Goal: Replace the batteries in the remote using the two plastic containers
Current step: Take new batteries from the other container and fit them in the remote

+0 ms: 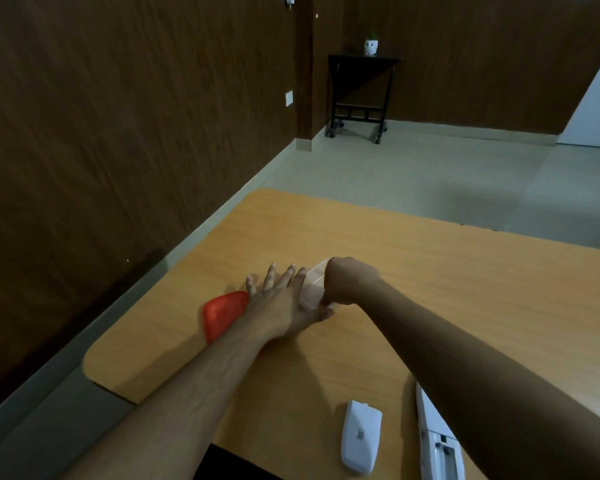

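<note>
A: The remote lies at the near right edge of the wooden table, back side up with its battery bay uncovered, partly hidden under the right forearm. Its white battery cover lies just beside it, to its left.

B: And the containers?

A: A clear plastic container sits farther out on the table, between the two hands. An orange-lidded container lies left of it, partly under the left wrist.

B: What are the hands doing?

A: The left hand is flat, fingers straight and spread, pressing against the clear container's side. The right hand is curled around the clear container's far end, gripping it.
</note>
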